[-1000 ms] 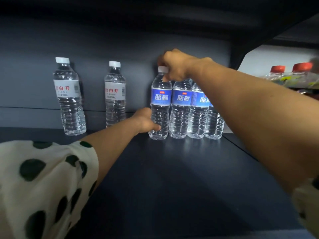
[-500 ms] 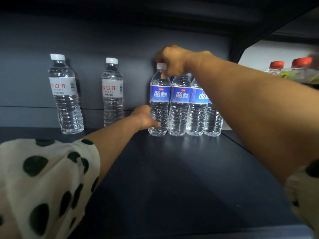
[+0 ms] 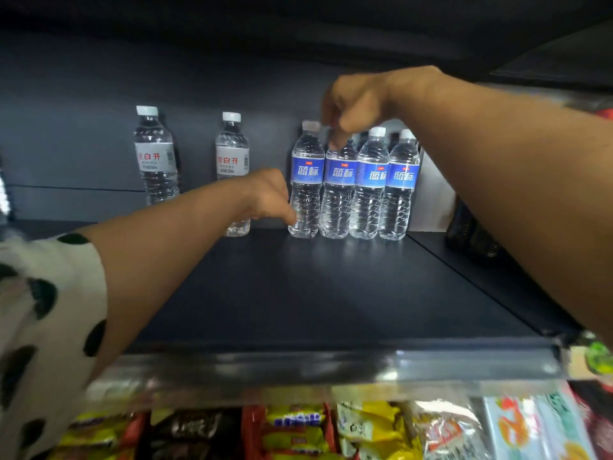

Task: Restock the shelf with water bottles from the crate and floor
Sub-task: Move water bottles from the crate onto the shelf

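Four blue-label water bottles stand in a row at the back of the dark shelf (image 3: 298,293). My left hand (image 3: 267,197) reaches in low, its thumb against the lower left side of the leftmost blue-label bottle (image 3: 306,180), its fingers curled and hidden behind the hand. My right hand (image 3: 355,104) hangs above the row with fingers curled down over the top of the second blue-label bottle (image 3: 340,187), hiding its cap. I cannot tell whether it grips that cap. The leftmost bottle's white cap shows free. Two white-label bottles (image 3: 155,157) (image 3: 232,161) stand apart to the left.
The shelf's metal front rail (image 3: 331,363) runs across below. Snack packets (image 3: 298,426) fill the shelf underneath. Dark bottles (image 3: 464,227) stand in the neighbouring bay on the right, beyond a side panel. The crate and floor are out of view.
My right hand has come off the leftmost blue-label bottle's cap and shifted right over the second bottle. The view has pulled back, showing the front rail and snacks below.
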A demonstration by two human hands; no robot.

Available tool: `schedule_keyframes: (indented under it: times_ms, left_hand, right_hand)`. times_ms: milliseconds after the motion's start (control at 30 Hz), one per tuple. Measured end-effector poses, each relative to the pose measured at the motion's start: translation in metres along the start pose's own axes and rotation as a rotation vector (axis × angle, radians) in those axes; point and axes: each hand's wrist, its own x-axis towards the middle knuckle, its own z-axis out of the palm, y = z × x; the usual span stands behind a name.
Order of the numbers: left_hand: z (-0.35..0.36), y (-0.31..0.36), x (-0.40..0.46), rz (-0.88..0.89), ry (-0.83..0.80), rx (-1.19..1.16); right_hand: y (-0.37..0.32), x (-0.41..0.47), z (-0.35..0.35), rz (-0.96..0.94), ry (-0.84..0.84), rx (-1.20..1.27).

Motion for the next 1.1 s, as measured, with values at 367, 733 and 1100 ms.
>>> schedule_keyframes:
  times_ms: [367,733,1100]
  left_hand:
    - [-0.026,0.015,-0.161,0.1,0.007,-0.038]
    - [0.038,-0.05,-0.342,0.186,-0.196,0.246]
    - [0.192,-0.139,-0.434,0.132,-0.478,0.324]
  right_hand:
    - [-0.075,-0.17,0.017,0.025,-0.056,0.025]
    - [-0.216,-0.34,0.118,0.075,-0.183,0.091]
    - [-0.282,-0.454,0.31,0.081,-0.315,0.148]
